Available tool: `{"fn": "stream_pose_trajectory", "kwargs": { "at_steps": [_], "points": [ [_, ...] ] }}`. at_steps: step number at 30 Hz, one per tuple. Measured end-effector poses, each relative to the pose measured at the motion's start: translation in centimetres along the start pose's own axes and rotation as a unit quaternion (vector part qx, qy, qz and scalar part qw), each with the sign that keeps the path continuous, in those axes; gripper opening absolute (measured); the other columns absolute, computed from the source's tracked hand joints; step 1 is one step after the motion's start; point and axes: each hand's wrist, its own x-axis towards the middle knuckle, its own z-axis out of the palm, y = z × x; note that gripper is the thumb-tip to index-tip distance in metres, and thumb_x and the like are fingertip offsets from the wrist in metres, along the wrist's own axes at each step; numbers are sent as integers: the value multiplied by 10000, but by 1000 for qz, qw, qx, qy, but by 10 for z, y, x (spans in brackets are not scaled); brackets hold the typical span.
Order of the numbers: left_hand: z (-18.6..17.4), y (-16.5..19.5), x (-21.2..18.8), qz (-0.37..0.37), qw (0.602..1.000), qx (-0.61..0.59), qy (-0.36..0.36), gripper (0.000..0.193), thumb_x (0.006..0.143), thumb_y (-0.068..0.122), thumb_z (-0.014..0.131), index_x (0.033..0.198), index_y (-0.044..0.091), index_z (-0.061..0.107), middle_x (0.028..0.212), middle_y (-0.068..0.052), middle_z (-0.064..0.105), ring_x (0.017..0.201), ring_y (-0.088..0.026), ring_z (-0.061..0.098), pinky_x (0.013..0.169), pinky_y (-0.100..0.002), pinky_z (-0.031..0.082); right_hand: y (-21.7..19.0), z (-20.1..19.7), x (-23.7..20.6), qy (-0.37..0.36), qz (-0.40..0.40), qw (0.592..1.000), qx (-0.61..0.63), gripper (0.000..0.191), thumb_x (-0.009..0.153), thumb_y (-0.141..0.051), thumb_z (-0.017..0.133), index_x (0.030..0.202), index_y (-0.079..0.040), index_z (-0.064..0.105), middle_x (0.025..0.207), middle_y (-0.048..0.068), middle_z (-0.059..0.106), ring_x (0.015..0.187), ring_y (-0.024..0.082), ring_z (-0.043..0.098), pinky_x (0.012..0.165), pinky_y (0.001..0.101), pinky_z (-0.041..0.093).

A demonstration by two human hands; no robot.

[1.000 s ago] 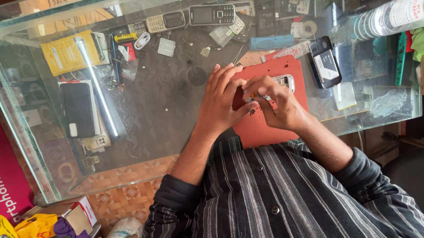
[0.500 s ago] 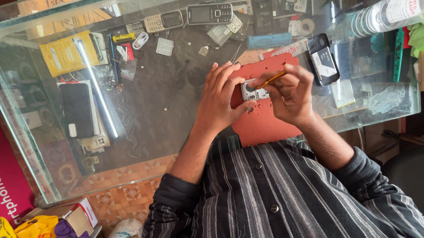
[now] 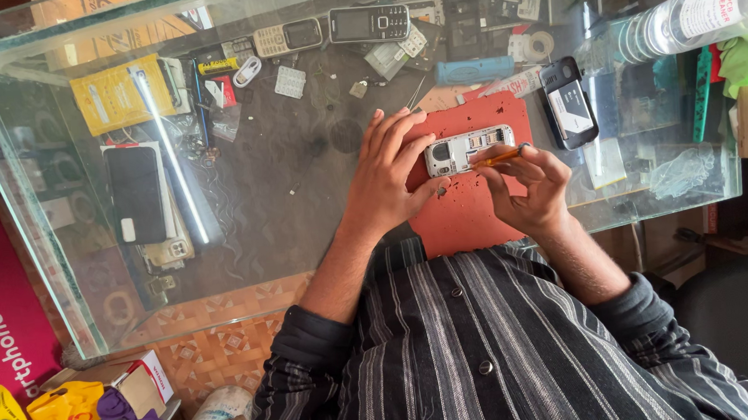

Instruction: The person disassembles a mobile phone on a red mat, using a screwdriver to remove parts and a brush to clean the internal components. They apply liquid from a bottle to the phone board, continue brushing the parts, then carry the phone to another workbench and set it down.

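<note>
I see an opened phone pinned on a red mat, a screwdriver tip at its back.

The opened silver phone (image 3: 468, 150) lies on the red mat (image 3: 469, 204), long axis left to right, at the near edge of the glass surface (image 3: 303, 180). My left hand (image 3: 387, 176) clamps its left end. My right hand (image 3: 524, 183), just to its right, pinches an orange-handled screwdriver (image 3: 499, 156) slanting onto the phone's right half. A black phone (image 3: 567, 103) lies beyond; more keypad handsets (image 3: 369, 23) sit at the far edge.
</note>
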Motion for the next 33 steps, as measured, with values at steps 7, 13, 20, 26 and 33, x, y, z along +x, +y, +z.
{"fn": "stream_pose_trajectory", "kwargs": {
  "at_steps": [7, 13, 20, 26, 33],
  "points": [
    [0, -2, 0, 1, 1000, 3, -4, 570, 853, 451, 808, 1233, 46, 684, 1471, -104, 538, 1453, -307, 449, 1306, -541, 240, 3, -9, -9, 15, 13, 1000, -24, 723, 981, 222, 570, 1436, -156, 155, 1172, 294, 638, 1084, 357, 732, 927, 440, 658],
    [0, -3, 0, 2, 1000, -5, 0, 562, 873, 467, 790, 1231, 45, 689, 1466, -111, 543, 1450, -315, 457, 1304, -541, 244, 1, -5, -1, -3, -20, 999, -42, 682, 968, 223, 584, 1377, -140, 176, 1164, 288, 650, 1065, 353, 743, 888, 416, 666],
    [2, -4, 0, 6, 1000, -4, 0, 599, 864, 495, 787, 1238, 37, 691, 1458, -107, 550, 1437, -305, 468, 1294, -546, 248, -12, 0, 14, -9, -63, 992, -104, 680, 895, 154, 732, 1286, -179, 287, 1098, 227, 671, 997, 341, 728, 762, 385, 616],
    [2, -4, -1, 8, 1000, 11, 2, 576, 868, 459, 796, 1248, 39, 690, 1463, -103, 547, 1436, -301, 471, 1301, -547, 250, -15, -13, 30, -78, -67, 994, 30, 648, 852, 224, 623, 1269, -172, 326, 1098, 262, 630, 977, 347, 733, 764, 394, 645],
    [2, -3, -1, 1, 1000, 3, 4, 591, 850, 472, 805, 1242, 45, 690, 1461, -93, 538, 1436, -303, 465, 1292, -549, 263, -21, -4, 30, 11, 3, 997, -81, 648, 859, 158, 802, 1271, -188, 442, 998, 183, 671, 964, 296, 749, 769, 390, 650]
  ]
}}
